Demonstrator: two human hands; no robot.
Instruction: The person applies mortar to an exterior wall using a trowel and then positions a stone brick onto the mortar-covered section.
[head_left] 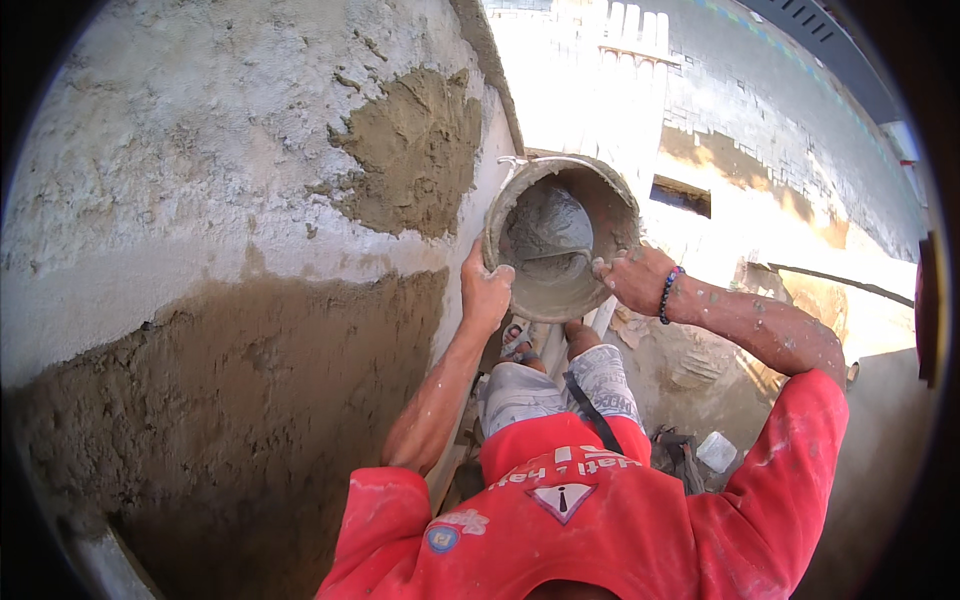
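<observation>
A round bucket (612, 205), its rim crusted with grey, is held up in front of me. Wet grey mortar (548, 225) lies inside it, heaped toward the far left side. On the bucket's left side, my left hand (485, 288) grips the rim, thumb over the edge. Across from it, my right hand (637, 280) holds the right rim with its fingers curled; a dark bead bracelet (668, 295) circles that wrist. Just left of the bucket stands a wall with a fresh patch of mortar (415, 150).
The rough whitish wall (220, 130) fills the left, its lower part coated in brown plaster (250, 400). Below the bucket, my feet rest near narrow planks (603, 315). A whitish block-like object (716, 452) lies on the ground at right. A sunlit wall (790, 120) stands beyond.
</observation>
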